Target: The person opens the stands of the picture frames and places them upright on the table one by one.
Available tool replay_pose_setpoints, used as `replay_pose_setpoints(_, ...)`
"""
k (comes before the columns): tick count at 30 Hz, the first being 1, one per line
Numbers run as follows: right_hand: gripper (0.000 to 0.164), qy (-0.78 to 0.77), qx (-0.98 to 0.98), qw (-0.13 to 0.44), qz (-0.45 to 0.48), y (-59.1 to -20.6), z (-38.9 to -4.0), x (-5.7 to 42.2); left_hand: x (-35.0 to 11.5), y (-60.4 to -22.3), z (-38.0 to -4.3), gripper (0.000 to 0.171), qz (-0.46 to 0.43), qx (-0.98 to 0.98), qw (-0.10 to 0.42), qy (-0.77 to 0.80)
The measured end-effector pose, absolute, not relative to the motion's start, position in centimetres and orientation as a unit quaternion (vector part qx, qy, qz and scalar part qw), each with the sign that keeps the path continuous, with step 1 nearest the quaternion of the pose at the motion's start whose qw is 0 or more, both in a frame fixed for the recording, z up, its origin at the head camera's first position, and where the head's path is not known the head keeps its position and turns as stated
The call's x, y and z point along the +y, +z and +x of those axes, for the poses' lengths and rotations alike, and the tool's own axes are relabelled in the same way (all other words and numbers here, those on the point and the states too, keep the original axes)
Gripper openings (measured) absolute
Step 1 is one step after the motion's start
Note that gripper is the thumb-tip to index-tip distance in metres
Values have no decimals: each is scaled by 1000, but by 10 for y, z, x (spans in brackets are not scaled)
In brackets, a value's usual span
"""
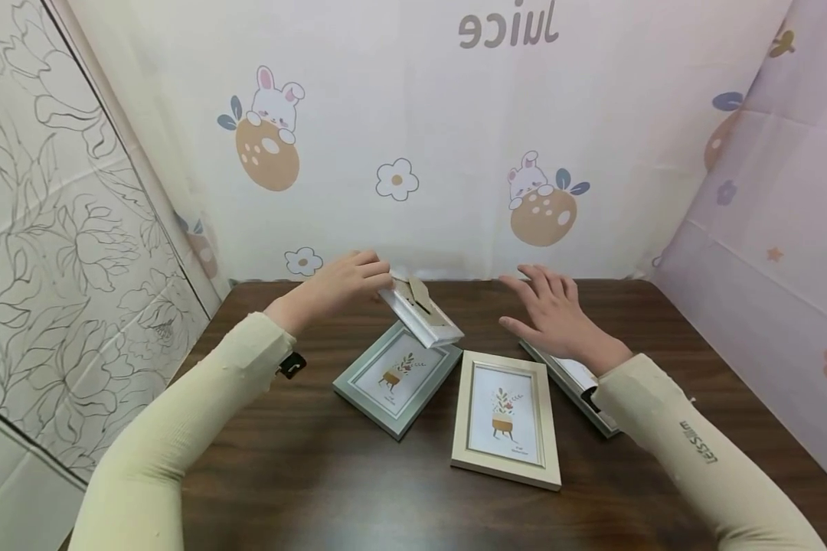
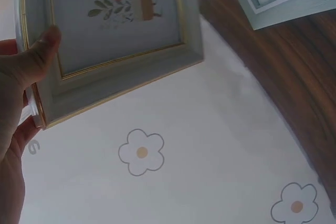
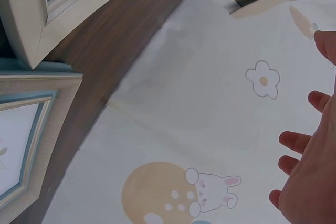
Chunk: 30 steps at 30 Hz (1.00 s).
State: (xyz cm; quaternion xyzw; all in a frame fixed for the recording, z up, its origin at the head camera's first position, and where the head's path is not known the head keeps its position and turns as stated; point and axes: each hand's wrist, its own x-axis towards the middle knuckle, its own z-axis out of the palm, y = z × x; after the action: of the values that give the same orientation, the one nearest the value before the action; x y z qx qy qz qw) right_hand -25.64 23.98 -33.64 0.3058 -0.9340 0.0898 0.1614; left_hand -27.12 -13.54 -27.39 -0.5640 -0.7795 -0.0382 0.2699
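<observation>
A curtain (image 1: 400, 115) printed with rabbits and flowers fills the top of the head view, above a dark wooden bench (image 1: 276, 474). Right of centre, a cream photo frame (image 1: 547, 428) holds a potted-plant print (image 1: 503, 409). Left of it, a grey-green photo frame (image 1: 370, 405) lies aslant with a similar print. A blue-lined photo frame (image 3: 50, 140), partly hidden by the right forearm in the head view, shows at lower left of the right wrist view. The gold-lined white photo frame (image 2: 126, 77), also holding a plant print, is tilted at upper left of the left wrist view. The left grip (image 1: 348, 279) is clamped on its edge, thumb on the front. The right grip (image 1: 547, 314) has its fingers spread apart, holding nothing.
</observation>
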Motion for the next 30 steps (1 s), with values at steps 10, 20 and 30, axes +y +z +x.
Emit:
replay_pose_setpoints(10, 65, 89, -928, 180, 314, -335, -255, 240, -141, -286, -266, 33, -566, -760, 315, -50)
replay_pose_setpoints(20, 65, 89, -925, 184, 319, -335, -255, 240, -138, -292, -267, 34, -579, -731, 354, -70)
replay_pose_setpoints(30, 64, 82, -918, 183, 344, -333, -268, 238, -134, -292, -263, 32, -581, -730, 353, -72)
